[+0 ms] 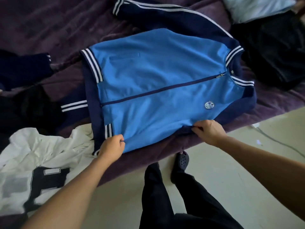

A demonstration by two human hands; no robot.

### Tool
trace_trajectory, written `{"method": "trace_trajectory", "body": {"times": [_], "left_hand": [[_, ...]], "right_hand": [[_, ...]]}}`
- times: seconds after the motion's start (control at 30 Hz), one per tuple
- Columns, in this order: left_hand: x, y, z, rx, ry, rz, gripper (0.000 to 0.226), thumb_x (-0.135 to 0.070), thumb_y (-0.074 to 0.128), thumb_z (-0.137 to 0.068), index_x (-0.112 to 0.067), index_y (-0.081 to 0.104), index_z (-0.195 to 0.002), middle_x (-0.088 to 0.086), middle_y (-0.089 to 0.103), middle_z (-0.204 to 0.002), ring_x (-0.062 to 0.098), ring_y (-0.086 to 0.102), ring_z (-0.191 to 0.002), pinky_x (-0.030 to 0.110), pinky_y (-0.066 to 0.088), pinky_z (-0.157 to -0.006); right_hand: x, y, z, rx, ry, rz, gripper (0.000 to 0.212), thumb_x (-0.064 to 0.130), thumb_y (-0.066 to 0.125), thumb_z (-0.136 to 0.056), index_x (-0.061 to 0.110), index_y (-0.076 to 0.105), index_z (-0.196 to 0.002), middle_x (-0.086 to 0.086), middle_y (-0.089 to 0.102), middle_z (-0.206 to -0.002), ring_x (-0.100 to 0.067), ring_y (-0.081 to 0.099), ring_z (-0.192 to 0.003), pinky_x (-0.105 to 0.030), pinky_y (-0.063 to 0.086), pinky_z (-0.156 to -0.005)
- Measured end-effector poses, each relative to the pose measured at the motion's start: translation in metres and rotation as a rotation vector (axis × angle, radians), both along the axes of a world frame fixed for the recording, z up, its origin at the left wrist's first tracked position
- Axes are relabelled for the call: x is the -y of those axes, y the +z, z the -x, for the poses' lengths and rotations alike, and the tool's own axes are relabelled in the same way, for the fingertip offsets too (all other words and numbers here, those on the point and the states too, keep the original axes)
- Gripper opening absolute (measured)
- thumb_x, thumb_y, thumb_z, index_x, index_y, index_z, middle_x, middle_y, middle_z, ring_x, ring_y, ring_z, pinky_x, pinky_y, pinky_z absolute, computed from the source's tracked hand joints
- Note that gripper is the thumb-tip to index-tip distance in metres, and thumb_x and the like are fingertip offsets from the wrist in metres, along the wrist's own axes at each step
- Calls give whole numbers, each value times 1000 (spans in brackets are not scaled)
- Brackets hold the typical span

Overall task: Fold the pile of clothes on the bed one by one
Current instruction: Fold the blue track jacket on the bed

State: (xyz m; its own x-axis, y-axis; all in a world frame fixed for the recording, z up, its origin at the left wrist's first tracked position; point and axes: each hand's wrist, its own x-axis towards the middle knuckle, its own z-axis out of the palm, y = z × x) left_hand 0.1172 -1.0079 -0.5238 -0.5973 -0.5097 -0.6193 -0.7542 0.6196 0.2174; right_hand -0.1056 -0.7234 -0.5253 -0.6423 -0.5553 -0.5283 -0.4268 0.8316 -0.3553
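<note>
Left hand (112, 146) and right hand (209, 131) both pinch the near edge of the blue jacket (156, 71). It's lying flat and zipped on the bed (49, 22), collar to the right, hem to the left. The bed has a fuzzy purple cover (kinda rumpled). A white shirt (33, 154) is crumpled near left, dark clothes (272, 55) are far right beside a pale pillow (255, 9), and the pale floor (231, 179) has a cable (280, 142) on it.

Only one cam here, it's riding on the person's head and looking forward and steeply down across the bed (49, 30) edge, wide-angle and pretty close in, so the jacket (156, 71) is filling mid-frame and the floor (231, 187) is showing below.
</note>
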Motion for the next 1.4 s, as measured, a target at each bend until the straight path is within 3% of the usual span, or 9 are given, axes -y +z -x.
{"method": "trace_trajectory", "body": {"times": [0.13, 0.23, 0.43, 0.57, 0.77, 0.87, 1.0, 1.23, 1.4], "left_hand": [[26, 30, 10, 42, 60, -42, 24, -10, 45, -86, -11, 45, -61, 11, 50, -60, 30, 54, -62, 33, 35, -54], [46, 35, 19, -91, 184, 151, 13, -14, 48, -87, -11, 57, -78, 14, 63, -80, 37, 60, -81, 41, 48, -71], [8, 17, -10, -295, 46, 321, 16, -17, 69, -80, -7, 58, -73, 14, 57, -81, 36, 56, -82, 44, 46, -68], [-48, 4, -41, -313, -235, 212, 27, -16, 80, -67, -13, 56, -56, 6, 54, -58, 29, 59, -60, 35, 46, -55], [-80, 0, -37, -300, -428, 91, 30, -23, 68, -80, -14, 65, -108, 2, 59, -98, 24, 57, -92, 36, 48, -80], [-88, 2, -9, -255, -451, 41, 31, -27, 54, -90, -19, 55, -121, 1, 50, -114, 22, 48, -108, 33, 39, -92], [-86, -4, 19, -89, -451, 36, 29, -17, 51, -90, -20, 54, -119, 3, 47, -119, 24, 45, -113, 33, 37, -97], [-98, -11, 30, -60, -551, -19, 63, -42, 63, -85, -36, 34, -141, 4, 27, -141, 30, 29, -129, 46, 37, -99], [-109, 11, 44, -180, -609, -112, 27, -38, 52, -92, -23, 69, -107, -1, 28, -152, 21, 21, -139, 41, 24, -107]], "right_hand": [[-13, 33, 15, -9, -337, 100, 36, 25, 57, -84, 3, 50, -55, -4, 50, -51, -29, 50, -62, -35, 37, -54], [-13, 47, 34, -94, -365, 85, 37, 28, 57, -82, 4, 52, -55, -9, 55, -56, -32, 51, -65, -37, 40, -56], [33, 26, -2, 16, 107, -23, 15, 35, 65, -81, 22, 68, -76, -1, 66, -83, -29, 60, -90, -29, 40, -69], [41, -2, -63, 6, 574, -106, 44, 53, 64, -77, 31, 64, -115, 11, 58, -123, -16, 49, -121, -33, 39, -96], [22, 9, -67, 98, 245, -27, 13, 22, 54, -88, 26, 66, -86, 8, 68, -88, -24, 61, -87, -32, 45, -71], [13, 20, -56, 8, 392, -55, 25, 34, 59, -88, 32, 64, -113, 11, 65, -111, -19, 57, -108, -28, 40, -79], [24, 11, -58, -101, 628, -323, 64, 49, 64, -81, 40, 41, -140, 1, 14, -158, -23, 9, -146, -40, 28, -106], [15, 25, -41, 356, -140, 51, 24, 21, 59, -83, 25, 67, -61, 19, 64, -116, -9, 55, -105, -20, 42, -86], [-17, 52, -15, 578, -424, 117, 22, 13, 56, -80, 9, 75, -89, 6, 73, -105, -1, 57, -90, -15, 41, -82]]}}
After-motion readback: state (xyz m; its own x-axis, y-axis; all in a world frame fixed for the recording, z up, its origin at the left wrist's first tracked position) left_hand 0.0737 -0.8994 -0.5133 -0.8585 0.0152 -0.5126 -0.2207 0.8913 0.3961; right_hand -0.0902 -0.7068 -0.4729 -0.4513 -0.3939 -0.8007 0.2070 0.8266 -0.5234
